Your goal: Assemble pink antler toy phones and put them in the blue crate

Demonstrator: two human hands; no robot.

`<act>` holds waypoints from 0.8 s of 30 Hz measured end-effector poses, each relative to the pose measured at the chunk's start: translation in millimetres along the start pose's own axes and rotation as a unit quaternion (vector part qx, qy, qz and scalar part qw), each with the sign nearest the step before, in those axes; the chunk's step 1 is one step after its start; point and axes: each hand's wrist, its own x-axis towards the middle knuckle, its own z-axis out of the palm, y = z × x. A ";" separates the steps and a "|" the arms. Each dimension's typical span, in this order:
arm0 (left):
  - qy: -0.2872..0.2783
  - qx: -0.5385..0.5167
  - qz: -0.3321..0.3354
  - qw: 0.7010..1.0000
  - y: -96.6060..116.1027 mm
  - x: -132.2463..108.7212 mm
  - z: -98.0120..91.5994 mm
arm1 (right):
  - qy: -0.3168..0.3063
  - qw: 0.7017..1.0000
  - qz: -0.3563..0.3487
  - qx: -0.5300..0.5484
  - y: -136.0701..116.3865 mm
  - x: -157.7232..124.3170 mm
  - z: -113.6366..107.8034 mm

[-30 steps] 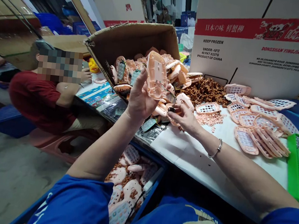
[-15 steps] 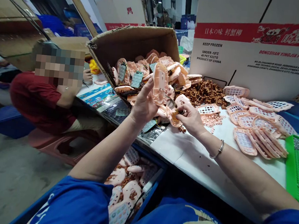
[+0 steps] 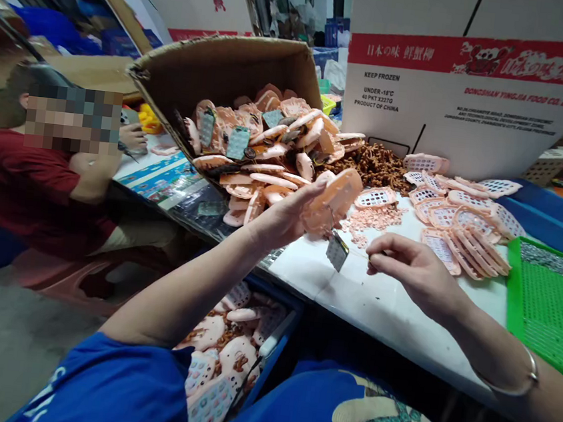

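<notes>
My left hand (image 3: 283,216) grips a pink plastic shell half (image 3: 337,200) above the table's near edge, its fingers around the left end. A small greenish circuit board (image 3: 337,252) dangles below the shell on thin wires. To the right, my right hand (image 3: 411,270) is apart from the shell with thumb and fingers pinched together; anything between the fingertips is too small to make out. Behind the shell, more pink shells (image 3: 268,149), some with boards attached, spill from a tipped cardboard box (image 3: 226,64).
Brown curly pieces (image 3: 374,167) and pink bits (image 3: 368,221) lie on the white table. Stacked perforated shells (image 3: 476,251) stand near a green basket (image 3: 512,289). Below is a blue crate (image 3: 265,364) of pink parts. A seated person (image 3: 27,191) works at left; a large carton (image 3: 420,132) stands behind.
My right hand has pulled away from the shell to the right. The shell has tilted over and the board now hangs from it. The view has shifted to the right.
</notes>
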 end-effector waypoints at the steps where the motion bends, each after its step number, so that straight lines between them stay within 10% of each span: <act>1: -0.039 0.003 -0.043 0.998 -6.2 1.1 7.1 | 0.009 1.000 -0.001 -0.025 0.9 -17.5 -4.4; 7: -0.240 0.024 -0.277 0.930 -54.5 28.7 58.5 | 0.132 0.958 -0.053 -0.250 29.7 -107.3 -20.6; 13: -0.293 0.022 -0.346 0.891 -98.2 71.8 103.8 | 0.223 0.874 -0.091 -0.421 62.0 -151.7 -33.6; 20: -0.241 0.128 -0.263 0.926 -116.4 71.3 112.4 | 0.209 0.770 -0.097 -0.595 81.1 -160.2 -47.5; 24: -0.212 0.349 -0.073 0.910 -114.0 61.7 100.8 | 0.195 0.788 -0.075 -0.579 87.4 -162.6 -54.1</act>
